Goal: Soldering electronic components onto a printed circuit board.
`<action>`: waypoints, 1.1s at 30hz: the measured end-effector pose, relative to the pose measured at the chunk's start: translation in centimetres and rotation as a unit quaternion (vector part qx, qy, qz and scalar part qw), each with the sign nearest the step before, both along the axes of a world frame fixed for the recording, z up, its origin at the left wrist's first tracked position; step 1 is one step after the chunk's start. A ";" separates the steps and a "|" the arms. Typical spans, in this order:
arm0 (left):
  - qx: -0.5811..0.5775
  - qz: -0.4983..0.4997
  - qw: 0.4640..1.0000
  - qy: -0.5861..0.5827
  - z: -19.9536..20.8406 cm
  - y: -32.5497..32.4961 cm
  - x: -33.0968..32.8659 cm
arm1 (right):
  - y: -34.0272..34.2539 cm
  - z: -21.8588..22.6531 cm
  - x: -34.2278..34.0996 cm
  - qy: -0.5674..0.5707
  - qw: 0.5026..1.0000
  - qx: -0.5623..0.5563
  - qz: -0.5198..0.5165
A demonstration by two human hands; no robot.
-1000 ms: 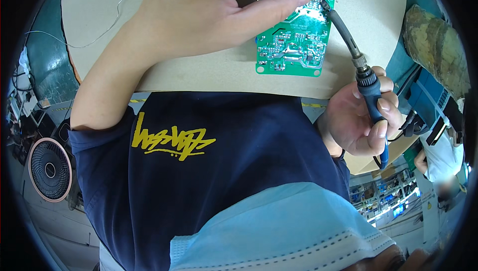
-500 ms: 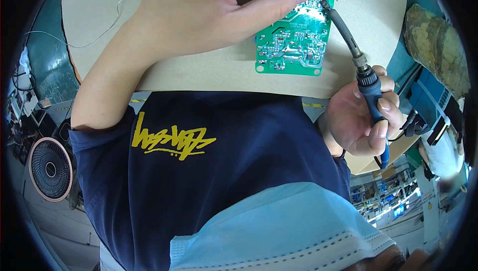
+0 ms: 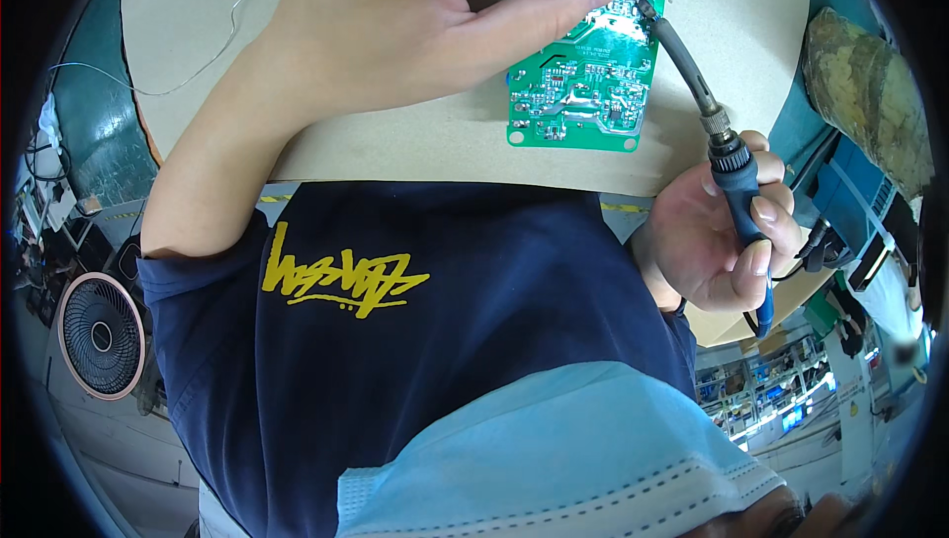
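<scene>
A green circuit board [image 3: 578, 93], crowded with small parts and shiny solder tracks, lies at the top of the head view. My left hand [image 3: 415, 34] reaches over it, thumb and forefinger pinched close to the board. A thin silvery solder wire [image 3: 234, 24] runs in from the left and passes behind this hand; its end at the fingertips is hidden. My right hand [image 3: 717, 227] grips a soldering iron [image 3: 733, 177] by its blue handle. The iron's dark tip touches or hovers just over the board beside my left thumb; I cannot tell which.
Beneath the board is a brown cardboard sheet [image 3: 395, 148] on a green bench top [image 3: 104, 158]. To the right stand a brown-patterned rounded object [image 3: 865, 93] and a blue box [image 3: 845, 192] with cables. A round fan [image 3: 101, 336] is at lower left. Shelves [image 3: 766, 390] show at lower right.
Both hands, the soldering iron and the board stay almost in place. At the far right edge, a person in light clothing has shifted slightly.
</scene>
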State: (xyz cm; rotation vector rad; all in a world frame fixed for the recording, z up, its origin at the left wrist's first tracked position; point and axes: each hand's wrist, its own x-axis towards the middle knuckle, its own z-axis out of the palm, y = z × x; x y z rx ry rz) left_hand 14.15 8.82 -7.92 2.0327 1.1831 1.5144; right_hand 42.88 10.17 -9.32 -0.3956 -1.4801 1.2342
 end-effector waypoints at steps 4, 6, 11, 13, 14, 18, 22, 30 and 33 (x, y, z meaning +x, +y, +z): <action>-0.014 0.000 1.000 0.017 -0.3 0.1 -0.1 | -0.1 0.0 0.0 0.001 1.000 0.000 -0.005; -0.014 -0.004 0.999 0.031 -0.4 0.0 -0.2 | -0.1 0.0 0.0 0.001 1.000 0.000 -0.005; -0.010 -0.004 0.999 0.036 -0.4 0.0 -0.4 | 0.0 0.0 0.0 -0.001 1.000 0.000 -0.001; 0.000 -0.004 0.999 0.043 -0.3 0.1 -0.4 | -0.1 -0.1 -0.1 0.017 1.000 0.007 -0.016; 0.008 -0.004 0.999 0.052 -0.3 0.2 -0.3 | -0.2 -0.1 -0.2 0.026 0.999 0.008 -0.026; -0.001 -0.001 0.999 0.042 0.3 0.3 0.0 | -0.6 -0.1 -0.6 0.010 0.997 0.041 -0.065; -0.021 -0.007 0.999 0.044 1.0 0.0 0.0 | -0.9 0.7 -1.3 -0.046 0.987 0.116 -0.098; 0.011 -0.006 0.998 0.054 0.0 0.2 -0.3 | -0.6 4.1 -1.9 -0.165 0.958 0.206 -0.109; -0.044 -0.003 0.999 0.003 -0.2 -0.3 -0.2 | -0.4 4.4 -2.2 -0.190 0.949 0.234 -0.093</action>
